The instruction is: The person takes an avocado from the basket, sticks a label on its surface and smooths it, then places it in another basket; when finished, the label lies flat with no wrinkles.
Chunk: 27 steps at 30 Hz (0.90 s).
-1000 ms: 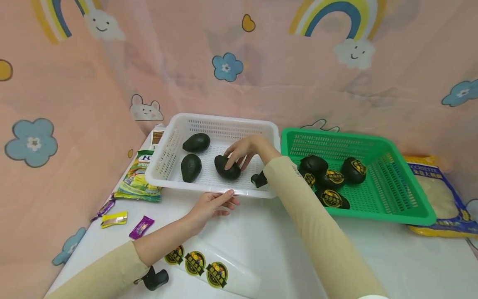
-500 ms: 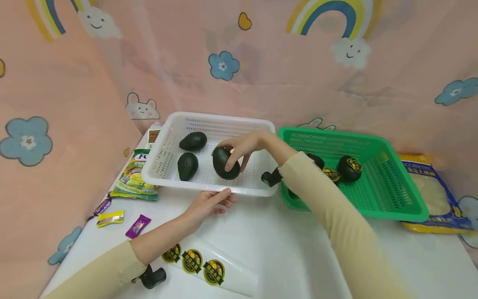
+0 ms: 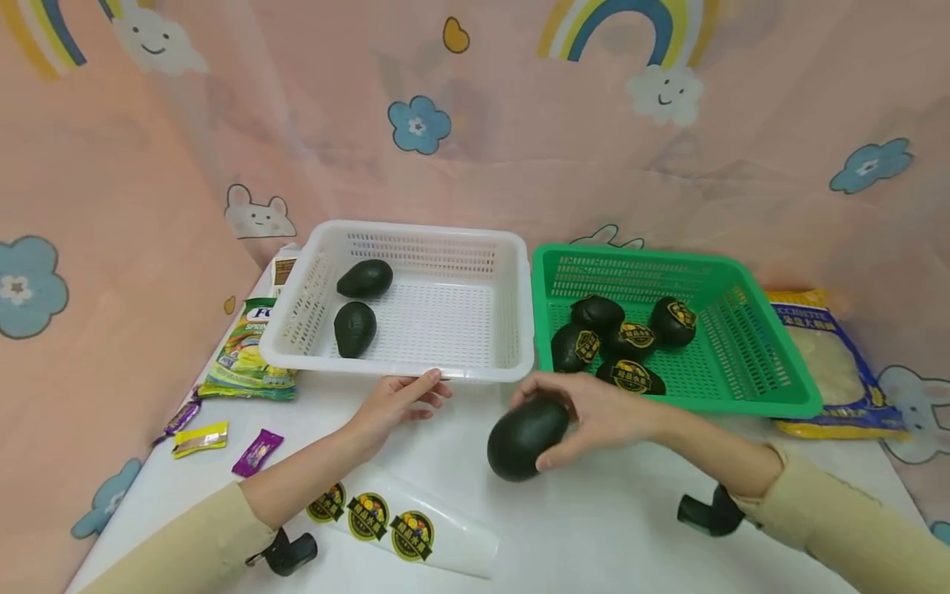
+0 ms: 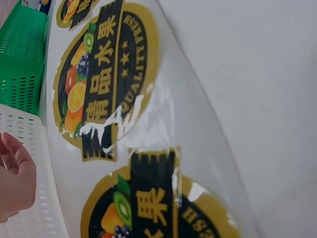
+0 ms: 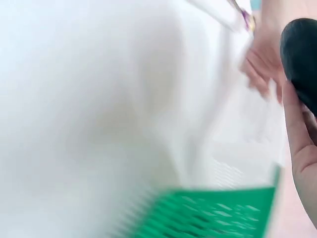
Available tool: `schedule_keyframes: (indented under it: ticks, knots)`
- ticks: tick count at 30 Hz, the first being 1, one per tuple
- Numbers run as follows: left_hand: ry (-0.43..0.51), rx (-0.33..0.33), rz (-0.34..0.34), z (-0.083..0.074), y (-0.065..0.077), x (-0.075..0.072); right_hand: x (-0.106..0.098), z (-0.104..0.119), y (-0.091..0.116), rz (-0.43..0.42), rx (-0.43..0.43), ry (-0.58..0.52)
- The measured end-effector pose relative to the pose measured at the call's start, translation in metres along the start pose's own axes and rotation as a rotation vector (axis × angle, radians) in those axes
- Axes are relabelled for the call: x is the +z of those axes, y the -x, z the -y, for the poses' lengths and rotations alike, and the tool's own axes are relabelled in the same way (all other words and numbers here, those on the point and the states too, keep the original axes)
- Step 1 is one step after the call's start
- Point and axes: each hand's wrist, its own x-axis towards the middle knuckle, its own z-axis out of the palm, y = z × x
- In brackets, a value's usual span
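Observation:
My right hand (image 3: 597,408) grips a dark green avocado (image 3: 525,437) between thumb and fingers, over the white tabletop in front of the two baskets. The same avocado (image 5: 302,62) shows at the right edge of the right wrist view. My left hand (image 3: 393,412) lies at the front rim of the white basket (image 3: 393,367), its thumb along the rim and fingers loosely bent below. Two avocados (image 3: 355,328) without labels lie in that basket's left half. A clear strip (image 3: 463,540) with several round black-and-gold fruit stickers (image 3: 369,516) lies on the table near my left forearm.
Right of the white basket stands a green basket (image 3: 742,363) holding several avocados (image 3: 631,338), most showing stickers. A yellow-and-blue bag (image 3: 839,371) lies beyond it. At left are a green snack bag (image 3: 248,355), a yellow packet (image 3: 200,440) and a purple packet (image 3: 257,452).
My right hand has lifted the avocado out of the white basket and brought it toward me and to the right. The left hand has stayed at the basket's rim.

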Motion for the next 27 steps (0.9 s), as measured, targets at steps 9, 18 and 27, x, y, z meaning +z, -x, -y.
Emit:
schedule_keyframes:
  ticks: [9,18,27]
  knots:
    - [-0.003,0.011,-0.019,0.000,0.001,0.000,0.071,-0.056,0.020,-0.244,0.075,0.025]
    - [-0.005,-0.002,-0.018,-0.003,0.000,0.002,0.077,-0.077,0.021,-0.252,0.060,0.082]
    - [-0.188,0.006,0.161,-0.004,0.015,-0.003,0.070,-0.071,0.018,-0.223,0.085,0.160]
